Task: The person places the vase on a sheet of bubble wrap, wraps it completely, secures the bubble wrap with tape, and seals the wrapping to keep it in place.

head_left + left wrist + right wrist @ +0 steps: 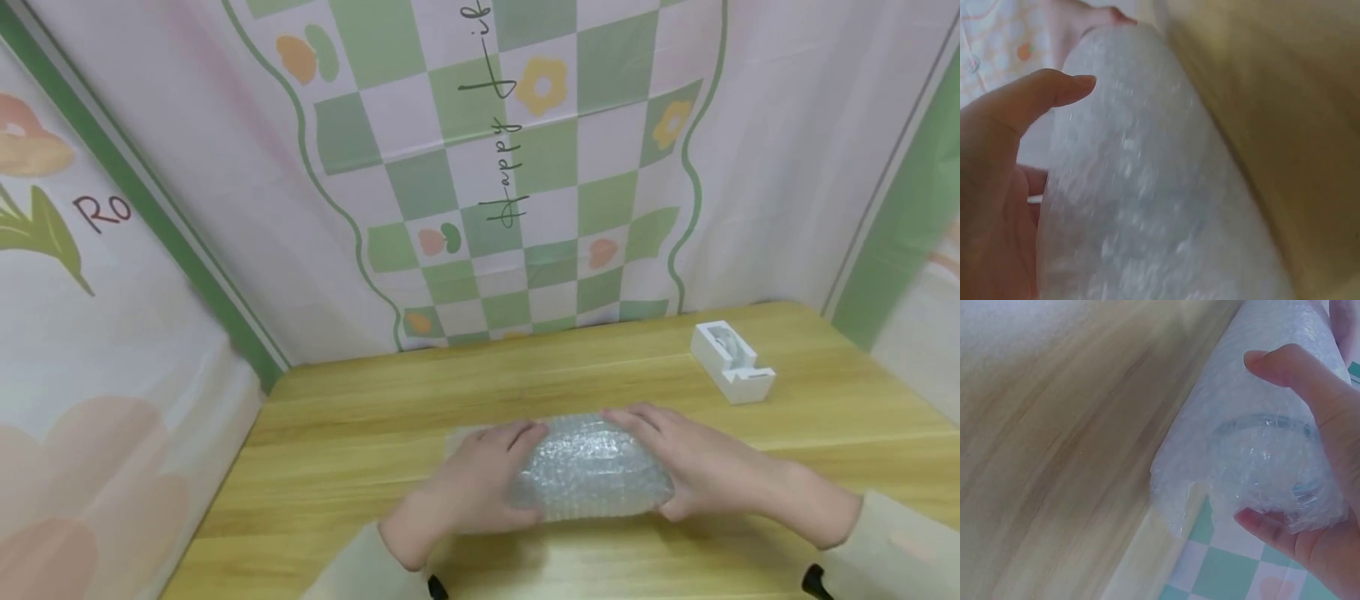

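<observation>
A roll-shaped bundle of clear bubble wrap [592, 467] lies across the front part of the table between both hands. The left hand [483, 479] grips its left end, fingers over the top; in the left wrist view the thumb of the left hand [997, 150] lies along the wrap [1141, 169]. At the other end the right hand [701, 467] holds on, its thumb and fingers curled round the wrap, as the right wrist view shows of the right hand [1329, 450]. A rounded bluish edge shows through the wrap [1235, 400] there. What is inside cannot be told.
A white tape dispenser [735, 362] with a roll of tape stands at the back right of the wooden table [360, 408]. Behind the table hangs a green and white checked cloth [495, 183], with more printed cloth at both sides.
</observation>
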`<state>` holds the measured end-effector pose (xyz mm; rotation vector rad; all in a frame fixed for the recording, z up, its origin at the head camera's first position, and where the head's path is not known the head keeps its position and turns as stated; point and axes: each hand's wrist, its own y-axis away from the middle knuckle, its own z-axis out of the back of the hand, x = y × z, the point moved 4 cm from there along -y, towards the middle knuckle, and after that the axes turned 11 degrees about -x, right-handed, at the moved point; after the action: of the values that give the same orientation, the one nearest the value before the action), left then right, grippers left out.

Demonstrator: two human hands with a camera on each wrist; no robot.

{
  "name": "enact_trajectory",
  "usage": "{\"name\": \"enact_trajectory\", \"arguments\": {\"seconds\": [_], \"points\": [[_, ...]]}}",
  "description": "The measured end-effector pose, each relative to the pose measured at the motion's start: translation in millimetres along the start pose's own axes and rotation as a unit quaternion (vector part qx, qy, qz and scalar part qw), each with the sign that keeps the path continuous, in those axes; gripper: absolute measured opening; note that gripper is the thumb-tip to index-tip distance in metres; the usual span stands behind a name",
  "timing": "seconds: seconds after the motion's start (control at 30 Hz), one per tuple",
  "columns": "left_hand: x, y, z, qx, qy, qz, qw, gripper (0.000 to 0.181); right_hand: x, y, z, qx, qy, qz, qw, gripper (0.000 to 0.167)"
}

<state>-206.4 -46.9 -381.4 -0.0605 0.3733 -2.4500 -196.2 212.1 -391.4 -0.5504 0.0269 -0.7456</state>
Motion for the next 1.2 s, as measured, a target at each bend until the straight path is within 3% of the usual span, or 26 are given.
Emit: {"name": "enact_trajectory", "arguments": {"seconds": [0.17, 0.43, 0.67, 1.2], "points": [[-10.3, -0.6, -11.2, 0.019, -0.058, 0.043, 0.9972, 0.126, -1.1, -0.6, -0.5, -0.004, -0.004, 0.006, 1.0000, 0.123], [-15.2, -4.4, -18.9, 0.005, -0.124, 0.045, 0.9912, 0.138, -7.8, -5.9, 0.1, 0.016, -0.033, -0.004, 0.9993, 0.120], [-16.4, -10.1, -18.1, -0.020, -0.158, 0.033, 0.9867, 0.137, -13.2, -9.8, 0.8, 0.039, -0.070, -0.030, 0.9963, 0.116], [-13.1, -17.6, -21.2, -0.024, -0.164, 0.036, 0.9855, 0.122, -18.3, -17.6, 4.1, 0.069, -0.128, -0.051, 0.9882, 0.118]]}}
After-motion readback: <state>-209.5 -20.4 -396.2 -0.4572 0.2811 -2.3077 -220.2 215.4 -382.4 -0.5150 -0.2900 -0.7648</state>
